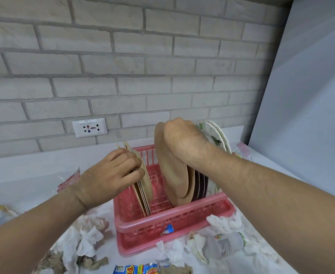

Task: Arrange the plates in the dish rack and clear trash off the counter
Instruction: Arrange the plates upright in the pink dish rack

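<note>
Both hands in the rack (172,218) now. My left hand (111,178) has its grip pinched on the thin tan plates (142,192) at nine o'clock in the rack; my right hand (182,139) is clamped over the rim of the big tan plate (172,175) at centre, dark and floral plates (216,135) leaning behind at two o'clock. Risk: let go early and that leaning stack could topple like dominoes. Tissues (87,240), bottle (226,244) and wrappers (139,268) clutter the surface from five to eight o'clock.

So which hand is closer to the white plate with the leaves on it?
Right. The right hand grips a tan plate just beside the leafy plate. The left hand holds thin plates at the rack's far side.
</note>
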Tool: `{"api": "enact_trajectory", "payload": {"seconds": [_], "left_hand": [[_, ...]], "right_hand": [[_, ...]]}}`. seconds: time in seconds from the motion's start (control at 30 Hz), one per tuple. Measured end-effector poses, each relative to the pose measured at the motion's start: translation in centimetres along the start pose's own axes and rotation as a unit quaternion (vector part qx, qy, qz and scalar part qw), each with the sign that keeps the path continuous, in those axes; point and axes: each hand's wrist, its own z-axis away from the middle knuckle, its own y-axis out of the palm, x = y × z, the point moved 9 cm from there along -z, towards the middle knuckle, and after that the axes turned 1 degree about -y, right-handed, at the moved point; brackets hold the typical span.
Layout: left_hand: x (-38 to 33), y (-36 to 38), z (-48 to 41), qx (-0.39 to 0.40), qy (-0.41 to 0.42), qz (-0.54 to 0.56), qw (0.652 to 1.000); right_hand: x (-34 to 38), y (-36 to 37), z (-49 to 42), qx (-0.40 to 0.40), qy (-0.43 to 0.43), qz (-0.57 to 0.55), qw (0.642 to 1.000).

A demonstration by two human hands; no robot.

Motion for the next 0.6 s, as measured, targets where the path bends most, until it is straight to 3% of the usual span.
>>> {"api": "enact_trajectory", "payload": {"seconds": [0.23,0.6], "left_hand": [[0.0,-0.1,0.0,0.006,-0.004,0.004,1.0],[0.3,0.4,-0.1,0.021,-0.021,0.025,0.999]], "right_hand": [[1.0,0.5,0.5,-0.027,-0.03,0.003,0.999],[-1.5,3.2,1.0,0.061,0.011,0.026,0.998]]}}
